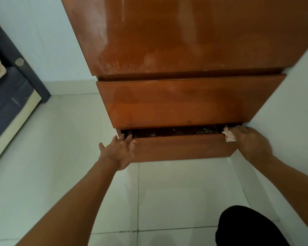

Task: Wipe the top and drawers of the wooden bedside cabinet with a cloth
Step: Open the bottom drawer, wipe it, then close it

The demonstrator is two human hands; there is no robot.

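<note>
1. The fingers (127, 139) of our left hand (119, 152) are spread wide and hold nothing; their tips rest on the top edge of the bottom drawer (181, 148) at its left end.
2. The fingers of our right hand (252, 142) are curled over a cloth (228, 134), pressing it onto the top edge of the same drawer at its right end. The grip is narrow, and only a small white part of the cloth with red lines shows past the hand.
3. The bottom drawer stands slightly pulled out. A dark gap shows between its front panel and the drawer above; the contents in the gap are too dark to identify.
4. The upper drawer (185, 102) is shut, and its front sits just under the overhanging cabinet top (185, 36).
5. The cabinet top is glossy brown wood with pale, dusty-looking patches near its left and front edges.
6. The cabinet stands on a pale tiled floor (60, 166), with its right side against a white wall (292, 96).
7. A bed (9, 102) with a dark blue cover lies at the left edge of the view, well apart from the cabinet.
8. A dark shape, which we cannot identify, fills the bottom right corner.
</note>
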